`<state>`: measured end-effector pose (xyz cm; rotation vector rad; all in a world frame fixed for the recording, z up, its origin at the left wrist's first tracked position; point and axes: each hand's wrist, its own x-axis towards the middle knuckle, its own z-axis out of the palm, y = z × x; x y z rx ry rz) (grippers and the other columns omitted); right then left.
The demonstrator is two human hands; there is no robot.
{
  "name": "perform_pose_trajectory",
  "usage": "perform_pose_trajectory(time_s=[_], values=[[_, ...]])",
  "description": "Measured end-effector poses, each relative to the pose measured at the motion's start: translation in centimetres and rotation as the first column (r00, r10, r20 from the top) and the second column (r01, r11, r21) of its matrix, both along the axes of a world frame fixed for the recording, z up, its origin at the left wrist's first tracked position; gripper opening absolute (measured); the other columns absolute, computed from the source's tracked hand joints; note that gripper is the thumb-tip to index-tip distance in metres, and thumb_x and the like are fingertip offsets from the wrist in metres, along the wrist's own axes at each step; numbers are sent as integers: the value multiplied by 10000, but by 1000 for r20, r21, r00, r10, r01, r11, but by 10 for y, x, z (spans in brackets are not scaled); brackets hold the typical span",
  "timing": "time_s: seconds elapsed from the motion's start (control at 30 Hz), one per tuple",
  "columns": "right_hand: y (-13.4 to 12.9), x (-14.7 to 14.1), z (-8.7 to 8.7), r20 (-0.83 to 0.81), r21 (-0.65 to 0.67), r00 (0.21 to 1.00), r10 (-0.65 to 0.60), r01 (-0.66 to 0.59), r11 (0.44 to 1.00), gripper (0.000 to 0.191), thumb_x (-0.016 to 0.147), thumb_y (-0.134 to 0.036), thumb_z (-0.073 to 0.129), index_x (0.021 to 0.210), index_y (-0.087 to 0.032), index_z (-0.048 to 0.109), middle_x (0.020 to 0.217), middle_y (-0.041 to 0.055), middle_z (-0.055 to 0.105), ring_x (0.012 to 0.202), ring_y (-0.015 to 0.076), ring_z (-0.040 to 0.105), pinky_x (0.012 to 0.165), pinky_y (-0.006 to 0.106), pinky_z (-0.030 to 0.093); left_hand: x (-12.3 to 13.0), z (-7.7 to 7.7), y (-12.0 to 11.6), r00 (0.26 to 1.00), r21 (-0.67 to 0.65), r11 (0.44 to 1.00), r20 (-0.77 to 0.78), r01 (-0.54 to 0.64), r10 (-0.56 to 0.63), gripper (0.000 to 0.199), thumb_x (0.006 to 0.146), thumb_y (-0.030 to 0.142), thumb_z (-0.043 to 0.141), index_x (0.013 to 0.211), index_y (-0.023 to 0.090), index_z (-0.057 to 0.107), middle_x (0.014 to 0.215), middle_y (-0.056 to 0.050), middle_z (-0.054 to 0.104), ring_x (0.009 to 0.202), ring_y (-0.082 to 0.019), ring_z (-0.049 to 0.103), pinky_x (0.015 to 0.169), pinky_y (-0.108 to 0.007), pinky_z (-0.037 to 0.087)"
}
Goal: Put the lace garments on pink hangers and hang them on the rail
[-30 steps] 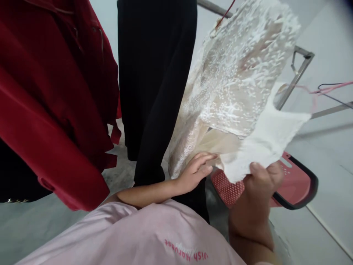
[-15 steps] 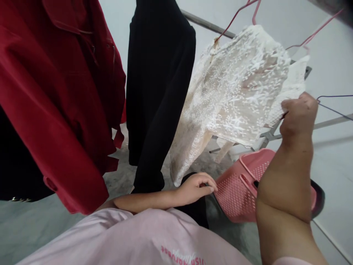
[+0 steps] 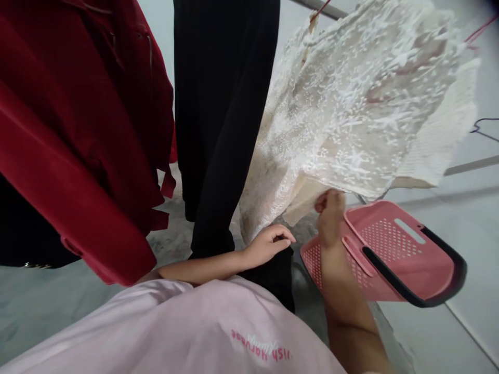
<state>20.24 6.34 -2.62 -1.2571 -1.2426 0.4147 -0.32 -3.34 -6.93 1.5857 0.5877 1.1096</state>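
Observation:
A white lace garment [image 3: 351, 114] hangs at the upper right, with a cream lining [image 3: 306, 200] showing below its hem. My right hand [image 3: 331, 210] is raised at the hem beside this lining, its fingers curled; whether cloth is pinched in them is too blurred to tell. Lower down, my left hand [image 3: 271, 246] rests in front of my body, near the bottom of the lace. Its fingers are loosely bent, the thumb apart from them, and nothing is in it. A white ribbed garment [image 3: 440, 124] hangs behind the lace.
A red coat [image 3: 78, 130] and a black garment [image 3: 222, 104] hang to the left. On the floor at the right stands a pink basket [image 3: 417, 259] with a black handle, partly behind my right forearm. A metal rack bar [image 3: 473, 165] crosses behind.
My right hand has moved left and down from the right edge of the white garments to the lace hem. The lace garment looks closer and spread wider. My left hand has barely shifted.

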Motion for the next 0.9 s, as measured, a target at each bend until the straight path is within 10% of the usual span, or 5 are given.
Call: perform_pose_trajectory(time_s=[0.13, 0.3, 0.43, 0.9], values=[[-6, -21, -103, 348, -403, 931, 111, 42, 914, 395, 901, -562, 435, 795, -186, 490, 676, -1, 523, 653, 125, 498, 634, 252, 405, -4, -56, 26, 963, -315, 941, -266, -123, 36, 272, 798, 127, 640, 1059, 187, 688, 1107, -37, 657, 1075, -163, 576, 900, -237, 427], [-27, -37, -181, 610, -614, 718, 335, 161, 773, 256, 904, -369, 579, 961, -146, 692, 1071, 110, 672, 1132, 234, 564, 1022, 433, 380, -27, -136, 34, 873, -735, 585, -480, -343, -90, 222, 888, 356, 615, 879, 135, 616, 732, -25, 592, 729, -174, 587, 693, -298, 467], [-25, -34, -199, 682, -644, 594, 426, 213, 735, 301, 942, -343, 495, 1053, -219, 745, 1241, 98, 656, 1277, 277, 490, 1084, 442, 293, -33, -177, 27, 841, -809, 468, -496, -357, -215, 295, 976, 392, 528, 857, 128, 587, 725, 9, 577, 621, -103, 551, 648, -258, 479], [-22, -27, -212, 741, -629, 506, 441, 293, 720, 383, 985, -405, 416, 1186, -282, 717, 1375, 57, 599, 1325, 249, 445, 1078, 425, 282, -24, -211, 25, 733, -772, 574, -553, -272, -397, 222, 972, 327, 576, 972, 110, 625, 805, -4, 615, 651, -89, 571, 610, -229, 499]])
